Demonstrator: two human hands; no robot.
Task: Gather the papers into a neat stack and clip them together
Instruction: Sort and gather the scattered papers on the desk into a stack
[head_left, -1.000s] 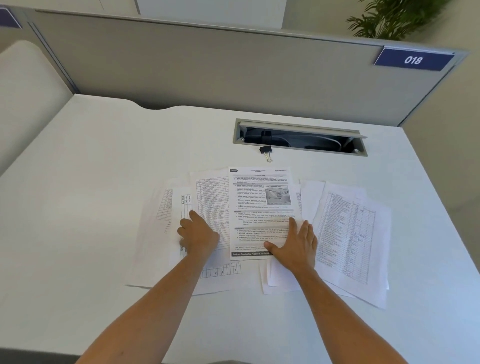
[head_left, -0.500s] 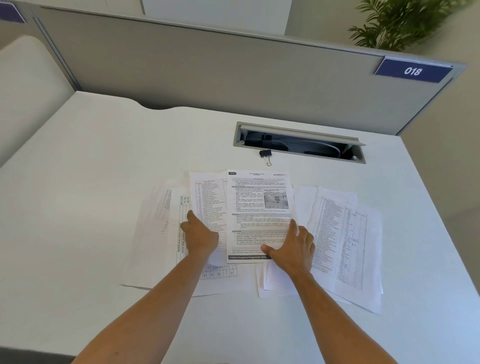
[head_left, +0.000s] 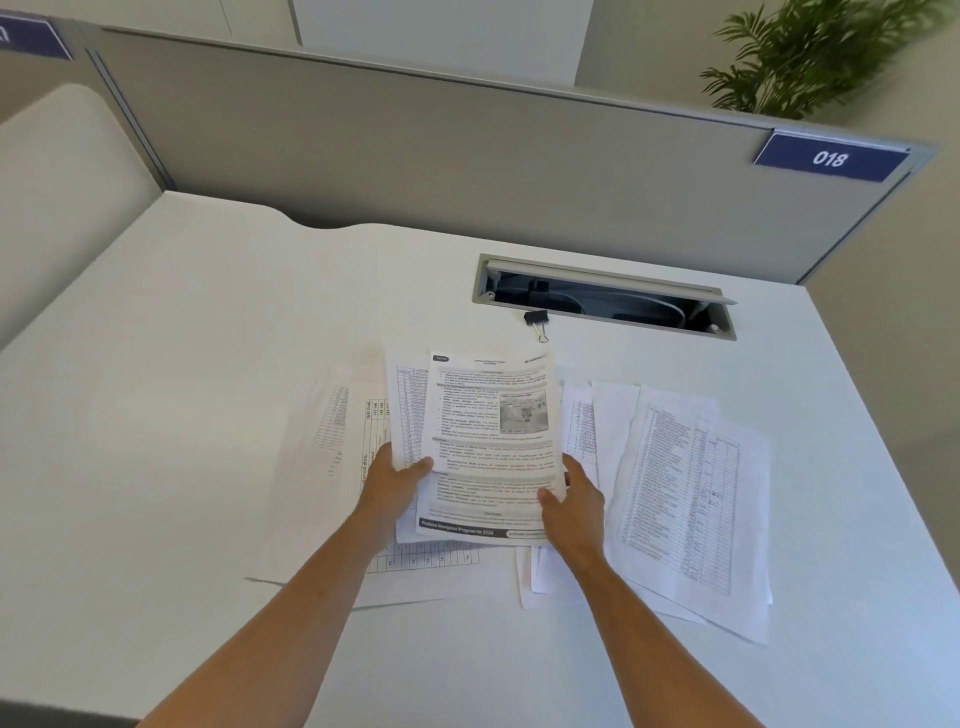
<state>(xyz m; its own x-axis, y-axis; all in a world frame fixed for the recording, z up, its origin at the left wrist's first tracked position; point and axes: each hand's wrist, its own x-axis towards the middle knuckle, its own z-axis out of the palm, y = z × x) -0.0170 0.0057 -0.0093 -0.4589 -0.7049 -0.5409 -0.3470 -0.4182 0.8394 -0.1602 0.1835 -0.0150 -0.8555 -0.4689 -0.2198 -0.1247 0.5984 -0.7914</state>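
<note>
Several printed sheets lie spread over the white desk (head_left: 182, 364). A text page with a small picture (head_left: 493, 441) sits on a table sheet, and both are lifted off the desk. My left hand (head_left: 397, 480) grips their left edge, thumb on top. My right hand (head_left: 571, 499) holds the right edge, thumb on the page. More table sheets stay flat: one group at the left (head_left: 332, 457), another at the right (head_left: 685, 499). A black binder clip (head_left: 536, 319) rests beyond the papers, apart from both hands.
An open cable slot (head_left: 605, 296) is cut into the desk just behind the clip. A grey partition (head_left: 415, 156) with a blue 018 plate (head_left: 830, 157) closes off the back. A plant (head_left: 815, 52) stands behind it at the right.
Both hands went from pressing flat on the sheets to gripping the two middle sheets at their sides, and these sheets have shifted left and come up off the desk.
</note>
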